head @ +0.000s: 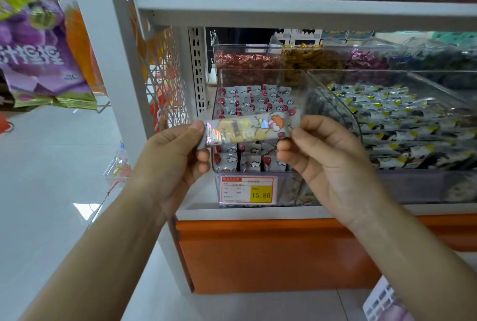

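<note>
Holding a long, flat snack bar [249, 130] in a shiny silver wrapper printed with yellow and orange cartoons, the person has it level in the air. It sits just in front of a clear acrylic bin [258, 70] of small white-and-red wrapped sweets, and above a red-and-yellow price tag [247, 189] on the white shelf [232, 211].

The bar looks very light. Its film wrapper is probably slick and crinkly, and whatever is inside may well snap if bent or squeezed across the middle. The flat crimped ends are the safest places to take hold, with only a gentle pinch and no twisting between the two hands.

The left hand [173, 158] takes the left end, thumb on top and fingers curled beneath, so its grip is clamped on the wrapper. The right hand [327, 155] takes the right end in the same way, its thumb and forefinger closed on the seal. Both forearms rise from the bottom of the view and converge, with the backs of the hands towards the camera.
</note>
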A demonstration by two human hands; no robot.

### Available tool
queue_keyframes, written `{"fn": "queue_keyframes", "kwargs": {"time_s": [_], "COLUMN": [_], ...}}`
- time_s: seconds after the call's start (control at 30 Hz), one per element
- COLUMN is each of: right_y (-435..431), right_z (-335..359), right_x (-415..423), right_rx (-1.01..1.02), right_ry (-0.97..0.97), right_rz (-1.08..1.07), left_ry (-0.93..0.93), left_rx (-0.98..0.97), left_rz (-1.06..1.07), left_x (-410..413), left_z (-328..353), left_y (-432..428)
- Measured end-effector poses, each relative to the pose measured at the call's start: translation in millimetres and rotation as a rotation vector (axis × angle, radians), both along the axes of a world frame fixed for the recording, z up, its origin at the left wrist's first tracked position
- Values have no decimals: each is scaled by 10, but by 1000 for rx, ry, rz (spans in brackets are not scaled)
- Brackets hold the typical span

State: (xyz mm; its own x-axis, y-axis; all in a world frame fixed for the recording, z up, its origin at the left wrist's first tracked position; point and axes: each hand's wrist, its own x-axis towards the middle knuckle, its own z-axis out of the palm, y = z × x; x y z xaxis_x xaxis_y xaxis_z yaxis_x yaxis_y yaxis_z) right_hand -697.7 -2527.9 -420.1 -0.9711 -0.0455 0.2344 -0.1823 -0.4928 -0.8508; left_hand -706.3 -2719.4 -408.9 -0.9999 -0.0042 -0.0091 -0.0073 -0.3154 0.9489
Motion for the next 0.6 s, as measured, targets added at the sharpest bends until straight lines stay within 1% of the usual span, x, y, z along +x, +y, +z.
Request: {"fn": "queue_keyframes", "kwargs": {"time_s": [0.07, 0.13, 0.27, 0.33, 0.43, 0.53, 0.6], "right_y": [-22, -25, 24, 57, 92, 114, 107], "right_z": [-6, -8, -7, -19, -53, -78, -81], "right_x": [15, 14, -18, -31, -41, -57, -53], "right_rx": [11, 17, 94, 170, 274, 350, 437], "right_ry": [29, 27, -82, -89, -22, 60, 104], "right_rz": [19, 8, -24, -64, -169, -196, -199], "left_ry": [-43, -41, 61, 119, 166, 224, 230], "left_rx": [53, 63, 7, -33, -77, -204, -225], "left_rz": [27, 28, 1, -38, -93, -85, -87], "left_x": [-4, -5, 6, 8, 15, 13, 11], "left_z": [-15, -19, 10, 31, 52, 36, 34], "left_y": [-6, -5, 4, 10, 7, -9, -16]}}
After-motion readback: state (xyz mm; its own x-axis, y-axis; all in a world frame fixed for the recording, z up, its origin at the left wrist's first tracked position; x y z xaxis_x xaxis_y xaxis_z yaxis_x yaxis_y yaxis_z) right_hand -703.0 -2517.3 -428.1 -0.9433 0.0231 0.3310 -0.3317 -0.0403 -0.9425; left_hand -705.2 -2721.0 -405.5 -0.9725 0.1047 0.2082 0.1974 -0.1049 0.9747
